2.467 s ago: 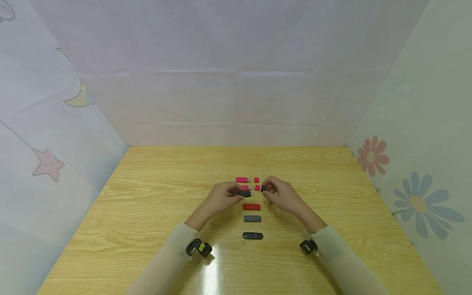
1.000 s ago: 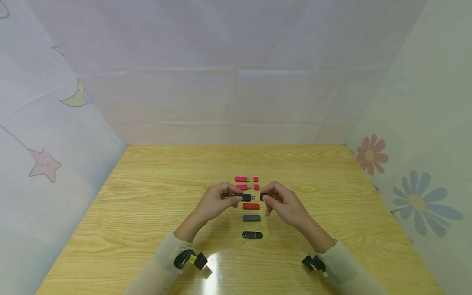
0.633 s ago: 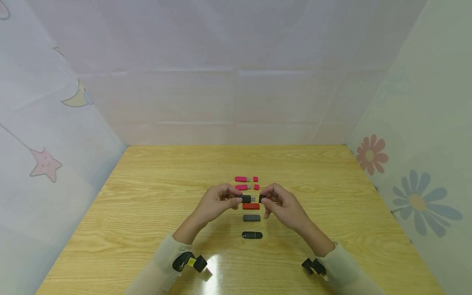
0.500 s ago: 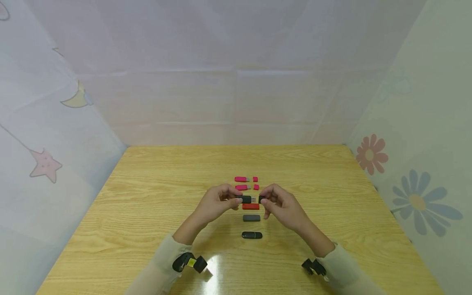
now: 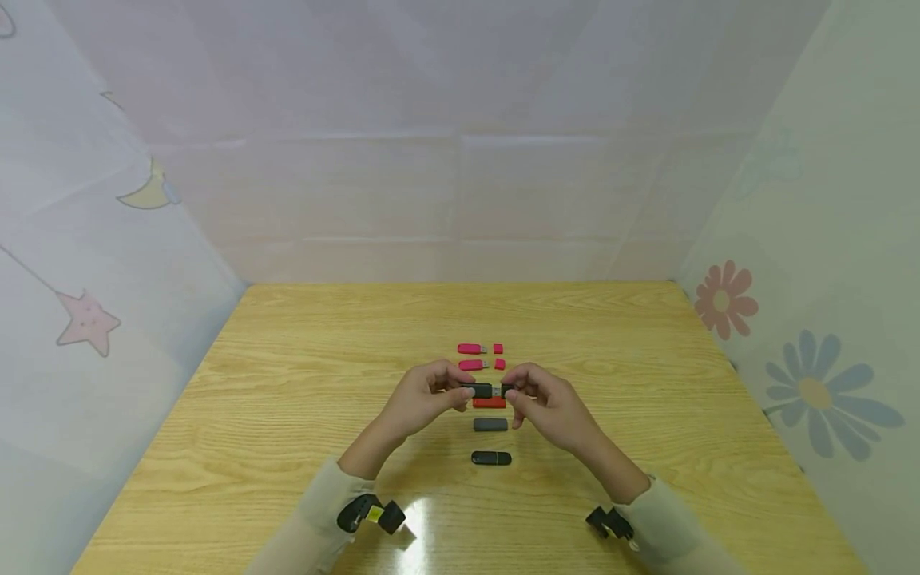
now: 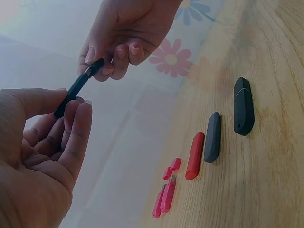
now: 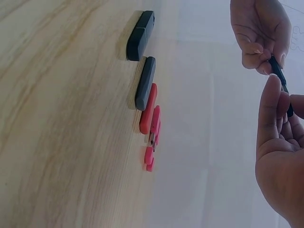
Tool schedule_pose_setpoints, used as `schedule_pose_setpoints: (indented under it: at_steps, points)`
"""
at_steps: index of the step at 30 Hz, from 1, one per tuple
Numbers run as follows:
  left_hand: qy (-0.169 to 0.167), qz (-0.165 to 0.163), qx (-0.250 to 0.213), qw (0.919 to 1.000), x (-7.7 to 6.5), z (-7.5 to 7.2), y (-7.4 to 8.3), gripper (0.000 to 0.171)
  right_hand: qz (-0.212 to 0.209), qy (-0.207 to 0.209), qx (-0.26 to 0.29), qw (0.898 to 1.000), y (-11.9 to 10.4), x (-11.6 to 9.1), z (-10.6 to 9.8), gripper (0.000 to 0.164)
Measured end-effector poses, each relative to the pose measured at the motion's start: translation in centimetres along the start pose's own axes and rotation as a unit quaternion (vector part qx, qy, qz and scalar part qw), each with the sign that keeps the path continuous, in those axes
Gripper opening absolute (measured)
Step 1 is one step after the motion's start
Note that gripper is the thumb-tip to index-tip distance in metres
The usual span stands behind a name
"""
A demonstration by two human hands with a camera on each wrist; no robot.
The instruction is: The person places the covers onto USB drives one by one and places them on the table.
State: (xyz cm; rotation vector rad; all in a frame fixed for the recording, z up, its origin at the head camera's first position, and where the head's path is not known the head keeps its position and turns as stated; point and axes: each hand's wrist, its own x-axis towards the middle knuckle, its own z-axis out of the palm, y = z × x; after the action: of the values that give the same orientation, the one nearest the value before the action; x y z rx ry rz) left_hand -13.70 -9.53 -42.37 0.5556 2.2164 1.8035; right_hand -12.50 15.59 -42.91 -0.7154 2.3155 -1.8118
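Left hand (image 5: 420, 399) pinches the black drive (image 5: 481, 390), right hand (image 5: 549, 406) its cap (image 5: 506, 388), well inside the desk (image 5: 302, 359) edges: line them dead straight!

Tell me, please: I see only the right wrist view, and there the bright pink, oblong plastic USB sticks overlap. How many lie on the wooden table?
Observer: Two bright pink USB sticks lie on the wooden table; the head view shows them apart.
Operator: Do their small square pink caps touch the metal plugs?
Observer: No, the head view shows a gap before each cap.
Operator: What does the black rectangular USB stick in the left hand cover in that view?
Observer: Part of the oblong red plastic USB stick.
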Motion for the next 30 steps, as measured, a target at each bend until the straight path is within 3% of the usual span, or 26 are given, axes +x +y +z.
schedule_pose_setpoints:
  at_steps: [30]
  points:
    - [-0.005,-0.001,0.014,0.9999,0.03,-0.02,-0.02,0.019,-0.02,-0.017,-0.002,1.0,0.46,0.21,0.18,0.017]
